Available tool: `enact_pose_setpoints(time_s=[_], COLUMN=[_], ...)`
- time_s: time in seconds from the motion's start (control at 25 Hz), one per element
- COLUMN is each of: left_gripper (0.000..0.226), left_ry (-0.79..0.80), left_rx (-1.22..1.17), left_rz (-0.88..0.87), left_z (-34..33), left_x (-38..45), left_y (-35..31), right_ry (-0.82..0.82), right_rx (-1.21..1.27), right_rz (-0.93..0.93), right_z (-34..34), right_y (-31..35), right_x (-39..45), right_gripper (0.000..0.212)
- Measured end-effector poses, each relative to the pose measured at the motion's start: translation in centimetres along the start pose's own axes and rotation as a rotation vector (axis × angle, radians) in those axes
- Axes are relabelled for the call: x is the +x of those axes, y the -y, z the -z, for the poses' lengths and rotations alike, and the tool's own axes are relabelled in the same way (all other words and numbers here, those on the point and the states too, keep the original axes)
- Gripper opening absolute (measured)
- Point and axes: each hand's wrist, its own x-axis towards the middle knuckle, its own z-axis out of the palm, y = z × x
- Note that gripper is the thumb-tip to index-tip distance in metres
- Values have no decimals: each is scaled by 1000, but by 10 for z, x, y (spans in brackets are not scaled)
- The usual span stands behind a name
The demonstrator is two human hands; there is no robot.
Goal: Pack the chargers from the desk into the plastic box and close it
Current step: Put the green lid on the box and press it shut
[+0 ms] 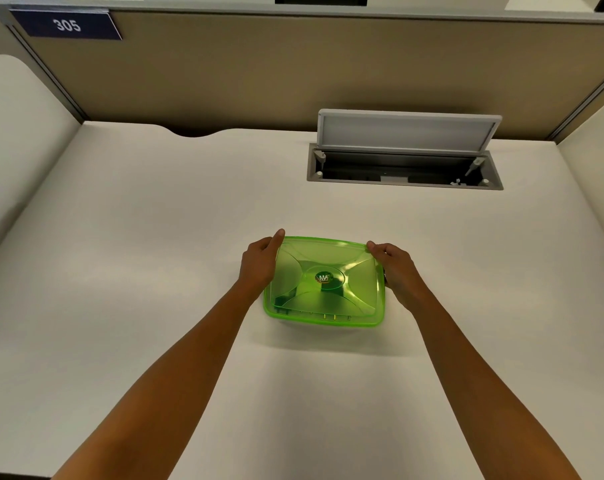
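Note:
A plastic box sits in the middle of the white desk, covered by a translucent green lid (328,268) with a round sticker at its centre. Dark shapes of chargers (283,299) show faintly through the lid. My left hand (259,265) grips the lid's left edge, its index finger reaching to the far left corner. My right hand (395,271) grips the right edge, fingertips at the far right corner. The lid lies level over the box; the box walls below it are mostly hidden.
An open cable hatch (404,168) with its grey flap raised is set into the desk behind the box to the right. A beige partition (293,71) with a "305" sign (66,25) closes off the back. White desk surface (137,254) surrounds the box.

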Motion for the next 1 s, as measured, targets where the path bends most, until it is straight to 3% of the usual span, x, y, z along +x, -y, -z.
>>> enact_pose_setpoints(time_s=[0.16, 0.56, 0.68, 0.8, 0.88, 1.0], left_gripper=[35, 54, 38, 29, 41, 52], left_ry=[-22, -82, -270, -258, -138, -48], left_rx=[-16, 59, 389, 649, 700, 678], left_rz=[-3, -20, -229, -547, -562, -497], left_z=[-1, 0, -1, -11, -20, -24], left_x=[-2, -15, -28, -47, -59, -65], left_y=[-1, -9, -15, -11, -4, 5], right_ry=[-20, 4, -185, -393, -293, -179], right_rx=[5, 122, -119, -543, -718, -928], right_rz=[5, -183, 5, 457, 592, 574], right_z=[0, -3, -11, -28, -41, -57], right_y=[0, 19, 15, 5, 0, -10], right_x=[-1, -4, -17, -43, -57, -66], right_gripper=[38, 21, 24, 30, 42, 60])
